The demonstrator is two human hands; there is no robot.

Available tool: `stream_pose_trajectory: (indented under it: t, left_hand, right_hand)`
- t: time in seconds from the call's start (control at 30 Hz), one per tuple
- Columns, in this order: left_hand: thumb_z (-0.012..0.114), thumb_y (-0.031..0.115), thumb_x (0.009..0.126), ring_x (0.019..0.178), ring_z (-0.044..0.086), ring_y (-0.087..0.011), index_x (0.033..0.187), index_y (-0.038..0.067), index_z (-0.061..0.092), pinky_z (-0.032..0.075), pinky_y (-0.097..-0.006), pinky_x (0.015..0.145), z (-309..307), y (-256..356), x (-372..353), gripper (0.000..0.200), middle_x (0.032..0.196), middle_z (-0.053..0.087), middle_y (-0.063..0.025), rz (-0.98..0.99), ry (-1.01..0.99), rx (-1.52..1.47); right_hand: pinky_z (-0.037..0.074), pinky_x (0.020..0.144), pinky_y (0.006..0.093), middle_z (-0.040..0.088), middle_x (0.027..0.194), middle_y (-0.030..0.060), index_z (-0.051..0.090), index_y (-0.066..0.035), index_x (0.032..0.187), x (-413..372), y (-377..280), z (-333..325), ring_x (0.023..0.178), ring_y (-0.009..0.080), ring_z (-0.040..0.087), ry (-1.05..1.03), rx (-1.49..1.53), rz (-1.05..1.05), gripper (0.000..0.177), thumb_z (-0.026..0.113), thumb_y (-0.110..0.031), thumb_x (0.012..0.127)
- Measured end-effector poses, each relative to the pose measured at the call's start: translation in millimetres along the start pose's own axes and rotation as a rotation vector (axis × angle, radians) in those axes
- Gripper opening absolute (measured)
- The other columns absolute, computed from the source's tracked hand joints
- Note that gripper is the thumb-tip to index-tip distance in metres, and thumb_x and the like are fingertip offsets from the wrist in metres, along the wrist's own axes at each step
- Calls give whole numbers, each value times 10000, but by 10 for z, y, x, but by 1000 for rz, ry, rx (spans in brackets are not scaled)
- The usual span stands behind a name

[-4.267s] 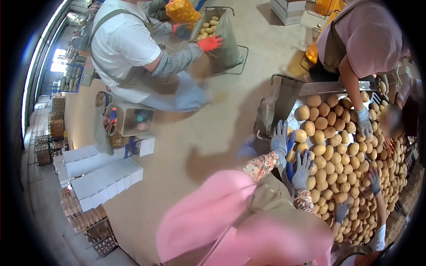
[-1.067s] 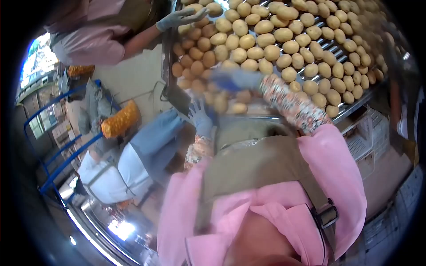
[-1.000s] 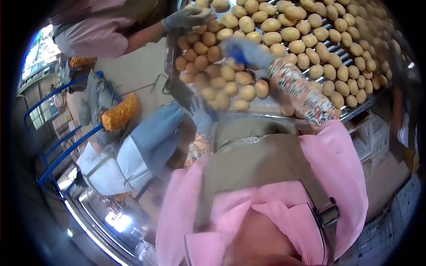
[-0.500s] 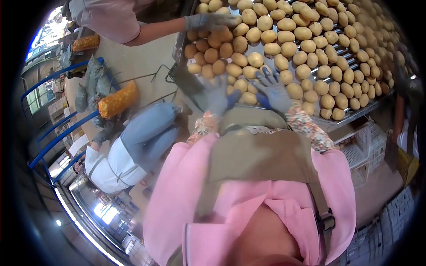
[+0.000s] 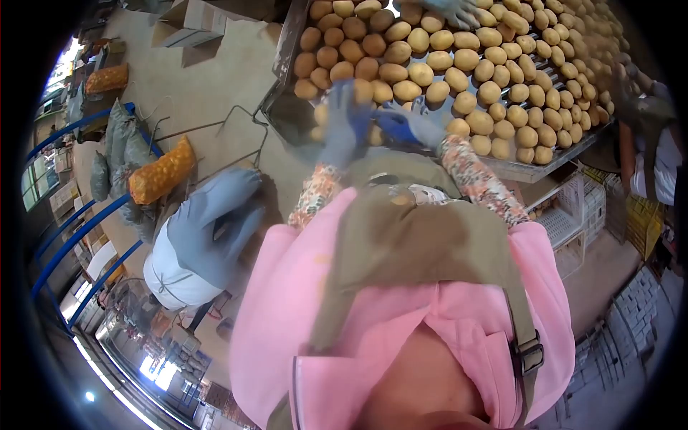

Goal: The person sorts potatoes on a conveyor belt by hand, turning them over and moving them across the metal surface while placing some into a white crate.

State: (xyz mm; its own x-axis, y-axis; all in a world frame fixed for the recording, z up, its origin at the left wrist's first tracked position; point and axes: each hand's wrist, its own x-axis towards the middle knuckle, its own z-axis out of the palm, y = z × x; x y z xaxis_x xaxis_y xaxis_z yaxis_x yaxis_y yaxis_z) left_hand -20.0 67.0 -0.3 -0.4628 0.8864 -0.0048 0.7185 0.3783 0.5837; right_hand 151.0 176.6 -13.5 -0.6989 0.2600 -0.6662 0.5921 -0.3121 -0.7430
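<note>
Many pale brown potatoes (image 5: 421,73) lie across a metal sorting table (image 5: 527,170). At the table's near left edge, my left hand (image 5: 347,122) in a grey and blue glove is over several potatoes; motion smears its fingers. Just right of it, my right hand (image 5: 412,127), gloved the same way, is near the table's edge, its fingers pointing left and up among the potatoes. What its fingers touch is partly hidden. Another person's gloved hand (image 5: 453,11) rests on potatoes at the top.
White plastic crates (image 5: 562,215) stand under the table's right side. A person in a white top (image 5: 172,276) bends at the left near blue rails (image 5: 82,215) and an orange sack (image 5: 163,170). An open cardboard box (image 5: 190,29) is at upper left. Another person (image 5: 656,154) stands at right.
My hands have shifted left and closer together; my right hand has turned leftward. The other person's gloved hand has moved right and up. The view has shifted, bringing the cardboard box into sight.
</note>
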Motion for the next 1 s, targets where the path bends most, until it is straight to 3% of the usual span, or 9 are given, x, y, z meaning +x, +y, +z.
stream_pose_trajectory:
  t: [0.1,0.17,0.3,0.5,0.63,0.7,0.8,0.87,1.0]
  left_hand:
    - [625,401,862,1359,319,-411,1462,106,346,249,-477,1133,111,-190,-47,725,1478,344,-209,90,-105,70]
    - [635,440,850,1364,328,-393,1479,97,316,227,-476,1140,177,-447,-133,785,1492,338,-193,196,-97,225]
    - [676,349,834,1267,441,-420,1462,45,324,351,-466,1064,-65,-537,-253,782,1421,447,-190,-177,-108,-167]
    - [698,302,826,1269,440,-387,1394,117,466,343,-496,1056,-339,-464,-144,641,1394,464,-186,220,133,188]
    - [565,485,887,1392,299,-357,1422,224,454,153,-557,1149,-295,-301,-164,605,1468,413,-119,344,-457,308]
    - [596,479,863,1389,307,-358,1405,218,469,147,-584,1144,-340,-384,-225,616,1455,423,-108,370,-383,335]
    - [572,483,874,1394,287,-362,1414,221,457,110,-614,1132,-338,-495,-326,612,1473,398,-106,292,-316,425]
    - [531,447,916,1398,254,-379,1417,225,466,82,-605,1127,-228,-497,-444,552,1502,359,-128,46,-222,513]
    - [499,470,924,1396,261,-390,1408,215,473,66,-600,1129,-92,-254,-353,547,1494,359,-140,212,-208,444]
  right_hand:
    - [440,958,295,600,1276,53,574,-111,1297,-329,-91,-361,1120,155,556,123,28,-332,390,612,-187,916]
    - [418,995,387,568,1312,87,548,-119,1298,-296,415,-931,1184,277,538,323,-603,-507,462,658,-197,856]
    - [210,1150,510,416,1481,124,587,-294,1301,-1065,550,-681,1382,416,320,590,-1262,-109,387,588,-270,915]
    - [86,1164,544,314,1527,192,550,-274,1345,-669,401,2,1433,456,163,347,-735,-18,445,591,-373,913]
    - [380,1045,361,502,1364,89,558,-109,1326,-472,393,-102,1200,194,495,137,-236,-132,403,579,-251,949]
    - [429,1006,332,556,1300,136,543,-259,1332,-705,375,-381,1162,277,562,167,40,-248,470,639,-251,871]
    - [441,997,355,534,1339,161,545,-253,1342,-926,636,-639,1180,291,553,449,-174,-233,446,599,-245,899]
    - [460,981,369,500,1385,169,566,-269,1331,-1217,573,-547,1181,307,557,704,-1513,-43,406,550,-251,926]
    - [474,934,351,573,1309,157,602,-305,1297,-793,536,-309,1106,290,599,31,-710,73,369,526,-271,937]
